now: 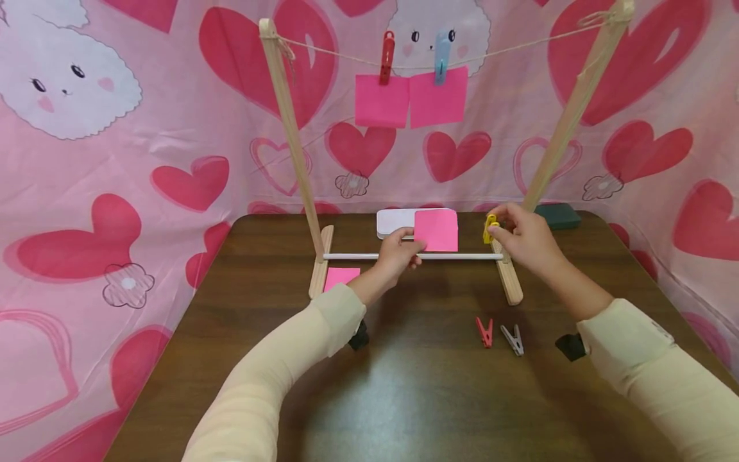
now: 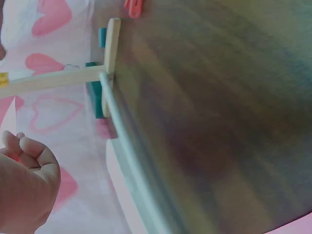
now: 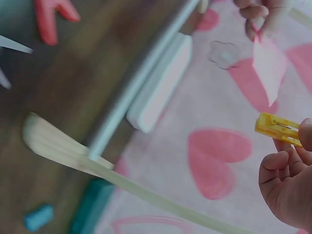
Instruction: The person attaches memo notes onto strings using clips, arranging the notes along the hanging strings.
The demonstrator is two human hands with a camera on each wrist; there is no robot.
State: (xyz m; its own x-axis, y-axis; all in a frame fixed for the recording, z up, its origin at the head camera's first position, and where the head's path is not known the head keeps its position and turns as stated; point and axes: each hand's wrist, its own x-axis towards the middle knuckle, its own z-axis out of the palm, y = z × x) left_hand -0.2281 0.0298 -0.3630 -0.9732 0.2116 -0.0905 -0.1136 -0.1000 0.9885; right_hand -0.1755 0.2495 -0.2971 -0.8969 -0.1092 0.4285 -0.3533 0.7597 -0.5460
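My left hand (image 1: 398,256) pinches a pink paper note (image 1: 437,231) by its lower left corner. Between thumb and fingers of my right hand (image 1: 524,234) is a yellow clothespin (image 1: 489,229), held upright a little to the right of the note. The right wrist view shows this clothespin (image 3: 278,129) side on, apart from the paper (image 3: 269,68). Above, two pink notes (image 1: 381,102) hang side by side from a string (image 1: 335,55), under a red clothespin (image 1: 387,58) and a blue clothespin (image 1: 442,59).
Wooden posts (image 1: 297,154) hold the string, joined low down by a white rod (image 1: 462,256). On the table (image 1: 404,385) lie a red clothespin (image 1: 485,333), a grey clothespin (image 1: 513,340) and another pink note (image 1: 342,276). Behind the rod are a white case (image 1: 395,221) and a dark green block (image 1: 559,216).
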